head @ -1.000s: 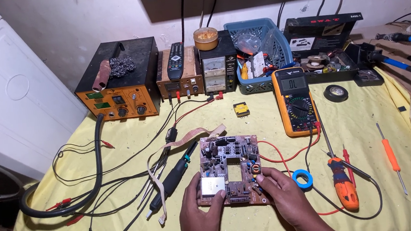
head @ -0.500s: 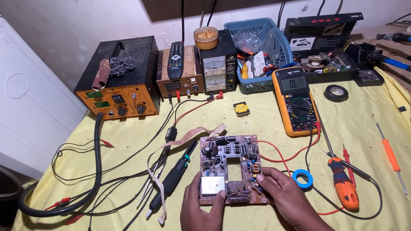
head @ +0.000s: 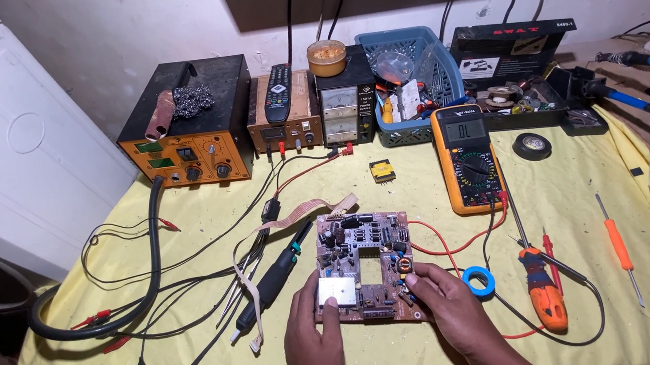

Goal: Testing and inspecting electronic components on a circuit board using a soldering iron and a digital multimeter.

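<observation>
The board (head: 363, 266) lies flat, parts side up, on the yellow bench (head: 417, 175), at the near middle, right in front of the person. Both hands pin it there. The left hand (head: 315, 338) comes in from 6 o'clock with its fingers laid on the board's near left corner, over the silver heat sink (head: 337, 290); its grip is loose, fingers pressing down rather than closed round anything. The right hand (head: 449, 308) comes in from 5 o'clock, and its fingertips touch the board's right edge by the small copper coil (head: 404, 263); whether they pinch the edge or only rest on it I cannot tell. Held at two corners like this, the board probably stays from sliding on the cloth while being looked over.

The board is nearly square, a little longer from near to far, so its long axis runs roughly 6 to 12 o'clock, tipped slightly toward 1. A flat ribbon cable (head: 296, 214) leaves its far left corner toward 10 o'clock.

Tools sit within reach: a black iron (head: 275, 281) just beside the board at 9 o'clock, the meter (head: 468, 159) at 1 o'clock with its red lead (head: 442, 247) curling past the board, blue tape (head: 478, 281) and an orange screwdriver (head: 544, 296) at 3 o'clock.
</observation>
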